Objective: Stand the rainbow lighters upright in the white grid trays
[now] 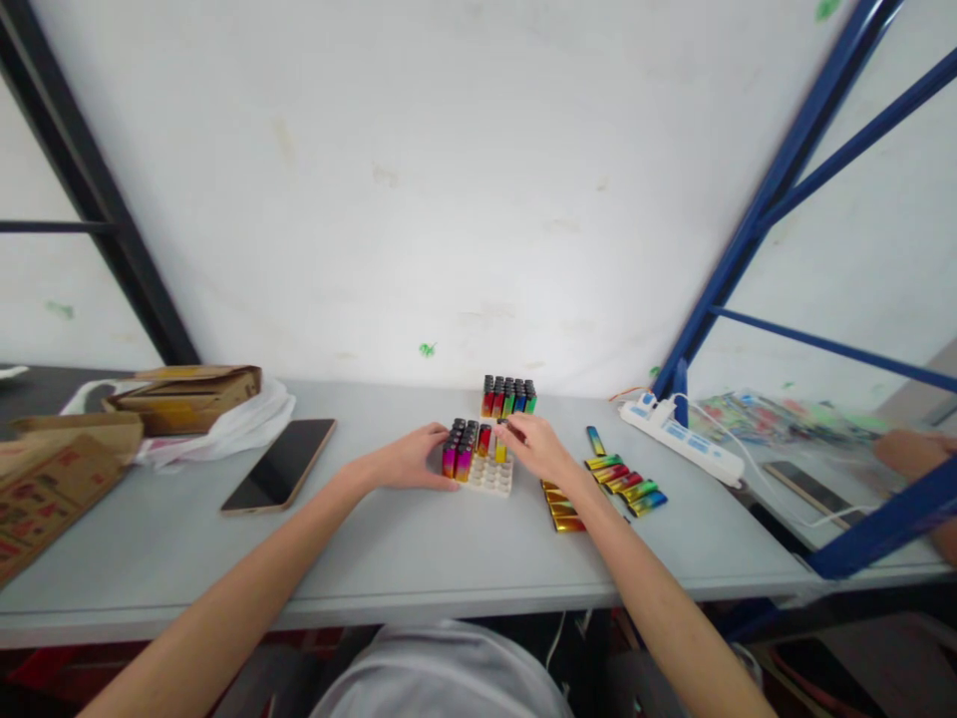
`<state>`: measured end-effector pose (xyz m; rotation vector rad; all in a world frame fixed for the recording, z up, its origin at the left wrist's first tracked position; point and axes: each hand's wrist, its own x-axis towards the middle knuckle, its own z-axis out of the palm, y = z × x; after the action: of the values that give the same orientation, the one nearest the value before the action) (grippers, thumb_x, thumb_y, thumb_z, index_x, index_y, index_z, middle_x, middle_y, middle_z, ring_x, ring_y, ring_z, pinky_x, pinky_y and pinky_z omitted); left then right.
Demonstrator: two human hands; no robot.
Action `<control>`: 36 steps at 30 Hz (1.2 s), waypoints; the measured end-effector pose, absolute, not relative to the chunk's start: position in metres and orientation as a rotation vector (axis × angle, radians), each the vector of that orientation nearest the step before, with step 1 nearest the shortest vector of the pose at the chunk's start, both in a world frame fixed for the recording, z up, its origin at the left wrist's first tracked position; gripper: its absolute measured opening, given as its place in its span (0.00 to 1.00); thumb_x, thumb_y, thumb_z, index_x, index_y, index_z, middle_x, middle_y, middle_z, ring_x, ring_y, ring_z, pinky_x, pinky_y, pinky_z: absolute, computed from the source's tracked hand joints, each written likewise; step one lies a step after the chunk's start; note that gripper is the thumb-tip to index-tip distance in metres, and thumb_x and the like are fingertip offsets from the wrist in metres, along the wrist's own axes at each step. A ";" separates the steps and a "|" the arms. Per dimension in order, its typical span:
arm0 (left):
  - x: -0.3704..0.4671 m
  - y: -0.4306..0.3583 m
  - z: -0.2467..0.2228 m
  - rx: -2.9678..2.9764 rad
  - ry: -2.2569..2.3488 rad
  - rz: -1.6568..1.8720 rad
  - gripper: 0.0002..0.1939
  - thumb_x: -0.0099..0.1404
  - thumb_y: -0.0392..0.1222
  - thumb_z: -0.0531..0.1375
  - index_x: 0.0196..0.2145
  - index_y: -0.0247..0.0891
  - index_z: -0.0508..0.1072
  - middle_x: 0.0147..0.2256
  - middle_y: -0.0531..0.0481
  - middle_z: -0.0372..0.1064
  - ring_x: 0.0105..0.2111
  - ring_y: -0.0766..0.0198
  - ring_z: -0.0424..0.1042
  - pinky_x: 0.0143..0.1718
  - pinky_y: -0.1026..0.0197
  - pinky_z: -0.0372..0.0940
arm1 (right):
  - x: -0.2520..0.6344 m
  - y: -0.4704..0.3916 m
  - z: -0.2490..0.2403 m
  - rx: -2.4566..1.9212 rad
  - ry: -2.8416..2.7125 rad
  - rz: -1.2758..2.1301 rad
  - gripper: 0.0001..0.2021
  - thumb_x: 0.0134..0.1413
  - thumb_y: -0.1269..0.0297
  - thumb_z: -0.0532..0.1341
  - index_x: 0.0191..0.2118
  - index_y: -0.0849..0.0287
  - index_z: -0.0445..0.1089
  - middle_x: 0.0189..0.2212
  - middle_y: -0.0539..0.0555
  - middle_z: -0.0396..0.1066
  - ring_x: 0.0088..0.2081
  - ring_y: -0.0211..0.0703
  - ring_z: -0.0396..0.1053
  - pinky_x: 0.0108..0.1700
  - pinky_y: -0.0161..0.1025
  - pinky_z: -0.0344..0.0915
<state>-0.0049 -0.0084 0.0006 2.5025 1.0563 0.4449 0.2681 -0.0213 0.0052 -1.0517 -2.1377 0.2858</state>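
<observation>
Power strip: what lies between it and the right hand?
In the head view, several shiny lighters lie between the power strip and the right hand.

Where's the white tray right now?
In the head view, the white tray sits near centre on the table, between the left hand and right hand.

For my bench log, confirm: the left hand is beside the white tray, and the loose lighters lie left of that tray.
One error: the loose lighters lie right of the white tray, as the head view shows. The left hand is beside it.
</observation>
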 end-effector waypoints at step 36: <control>-0.005 -0.006 0.001 2.529 1.047 0.422 0.37 0.54 0.62 0.68 0.55 0.37 0.72 0.56 0.40 0.68 0.55 0.46 0.69 0.61 0.51 0.63 | 0.413 -0.062 0.053 -1.551 -2.097 0.256 0.14 0.61 0.54 0.59 0.41 0.58 0.76 0.38 0.57 0.79 0.40 0.48 0.76 0.42 0.41 0.69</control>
<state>-0.0049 -0.0063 0.0006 2.5286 1.0474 0.4218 0.4130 -0.0616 0.0533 -1.5512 -2.0972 0.2561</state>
